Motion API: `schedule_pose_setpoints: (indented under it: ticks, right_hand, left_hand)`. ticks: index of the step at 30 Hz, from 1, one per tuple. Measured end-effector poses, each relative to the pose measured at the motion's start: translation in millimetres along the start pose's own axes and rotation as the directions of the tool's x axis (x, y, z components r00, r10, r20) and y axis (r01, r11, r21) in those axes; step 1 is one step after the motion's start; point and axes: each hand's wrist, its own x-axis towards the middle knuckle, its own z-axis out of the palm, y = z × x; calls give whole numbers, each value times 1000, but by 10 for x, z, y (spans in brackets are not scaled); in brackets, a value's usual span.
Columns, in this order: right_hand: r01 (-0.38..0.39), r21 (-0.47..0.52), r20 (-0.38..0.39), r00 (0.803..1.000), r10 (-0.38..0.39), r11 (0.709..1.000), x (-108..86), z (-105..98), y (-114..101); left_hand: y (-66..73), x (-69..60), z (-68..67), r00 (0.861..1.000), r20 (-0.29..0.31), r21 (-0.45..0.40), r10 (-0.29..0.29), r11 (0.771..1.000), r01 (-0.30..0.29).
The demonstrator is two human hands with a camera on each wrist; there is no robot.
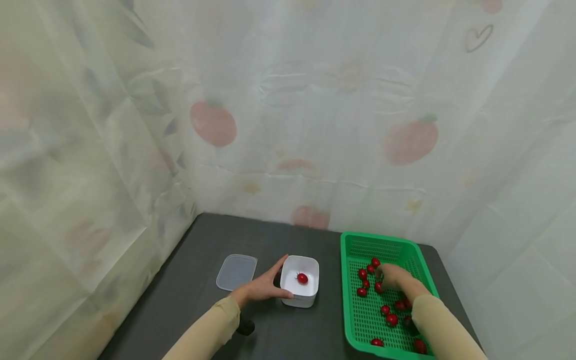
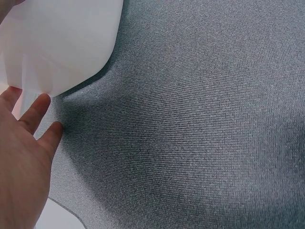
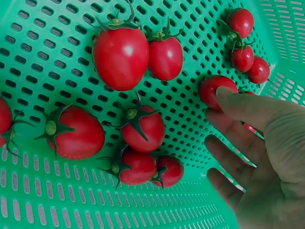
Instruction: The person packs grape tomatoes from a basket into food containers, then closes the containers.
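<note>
Gripping with both hands: left [image 1: 263, 288] spread around white container [image 1: 299, 302], right [image 1: 397, 277] pinching a tomato [image 3: 208, 92].

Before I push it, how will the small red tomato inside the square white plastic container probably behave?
The small, rounded red tomato will probably roll if pushed, though perhaps unevenly because of its stalk. The raised walls of the square white plastic container should stop it.

Lid [image 1: 236, 272] L of tub [image 1: 299, 302], basket [image 1: 382, 236] R
</note>
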Motion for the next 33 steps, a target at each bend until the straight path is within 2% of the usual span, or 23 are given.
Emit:
schedule_pose_setpoints:
  ticks: [25,33]
  right_hand:
    - [23,47,31,999,-25,999,12,57,21]
    - [72,97,-27,997,-70,993,-21,-76,49]
  left_hand:
    - [-11,16,9,1000,3,2,-7,1000,7]
    - [-18,39,16,1000,-4,-3,-7,1000,7]
